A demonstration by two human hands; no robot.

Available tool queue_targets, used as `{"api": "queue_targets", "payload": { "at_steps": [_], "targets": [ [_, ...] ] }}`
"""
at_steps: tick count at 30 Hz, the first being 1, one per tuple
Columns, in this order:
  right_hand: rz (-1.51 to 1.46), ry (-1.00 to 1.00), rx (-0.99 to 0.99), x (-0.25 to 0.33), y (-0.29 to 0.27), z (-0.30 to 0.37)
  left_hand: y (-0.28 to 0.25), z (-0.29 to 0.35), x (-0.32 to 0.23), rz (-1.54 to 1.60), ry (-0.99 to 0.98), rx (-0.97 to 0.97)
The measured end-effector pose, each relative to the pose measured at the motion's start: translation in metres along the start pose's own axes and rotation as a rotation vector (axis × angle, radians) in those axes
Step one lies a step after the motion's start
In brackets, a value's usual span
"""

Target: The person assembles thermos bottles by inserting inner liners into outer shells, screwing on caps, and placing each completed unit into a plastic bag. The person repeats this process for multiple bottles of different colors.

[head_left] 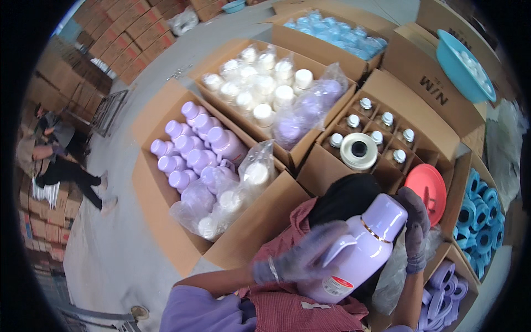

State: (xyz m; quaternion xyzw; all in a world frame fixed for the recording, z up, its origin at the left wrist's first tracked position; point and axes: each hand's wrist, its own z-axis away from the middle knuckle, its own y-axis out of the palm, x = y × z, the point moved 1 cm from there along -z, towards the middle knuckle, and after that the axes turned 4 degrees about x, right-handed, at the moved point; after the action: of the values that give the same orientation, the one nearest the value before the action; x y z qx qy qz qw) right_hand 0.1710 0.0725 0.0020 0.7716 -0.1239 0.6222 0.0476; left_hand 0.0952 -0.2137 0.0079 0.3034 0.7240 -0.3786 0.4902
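A lilac thermos flask (359,252) leans tilted across my lap, its lilac cup lid (385,214) up and toward the right. A gold band runs below the lid, and a red and white label marks the lower body. My left hand (301,252), in a grey-purple glove, is at the flask's handle side. Motion smears its fingers, so their grip is unclear. My right hand (416,227), gloved too, is curled against the right side of the lid. Clear plastic wrap (391,290) lies beneath my right wrist.
Open cartons surround me: lilac flasks (193,149), white-lidded flasks (265,86), blue-wrapped items (334,33), and a divided box of silver-capped bottles (387,119). Blue rings (478,216) and lilac plastic parts (442,299) fill boxes at right. A red lid (428,193) and turquoise basin (464,66) are close. People (61,155) work at left.
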Motion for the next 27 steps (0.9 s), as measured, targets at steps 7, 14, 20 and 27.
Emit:
{"api": "queue_targets", "payload": {
  "at_steps": [7, 14, 20, 27],
  "targets": [
    [0.023, 0.203, 0.117, 0.026, 0.039, -0.038, 0.057, 0.015, 0.036, 0.106, 0.049, -0.325],
    [-0.141, 0.035, 0.095, -0.024, 0.031, -0.032, 0.061, 0.003, 0.038, 0.018, 0.049, -0.485],
    [-0.121, 0.004, 0.034, -0.013, 0.042, -0.029, 0.067, 0.006, 0.055, 0.136, -0.023, -0.413],
    [-0.104, -0.02, 0.01, -0.025, 0.036, -0.025, 0.066, 0.011, 0.066, 0.257, -0.059, -0.291]
  ]
}}
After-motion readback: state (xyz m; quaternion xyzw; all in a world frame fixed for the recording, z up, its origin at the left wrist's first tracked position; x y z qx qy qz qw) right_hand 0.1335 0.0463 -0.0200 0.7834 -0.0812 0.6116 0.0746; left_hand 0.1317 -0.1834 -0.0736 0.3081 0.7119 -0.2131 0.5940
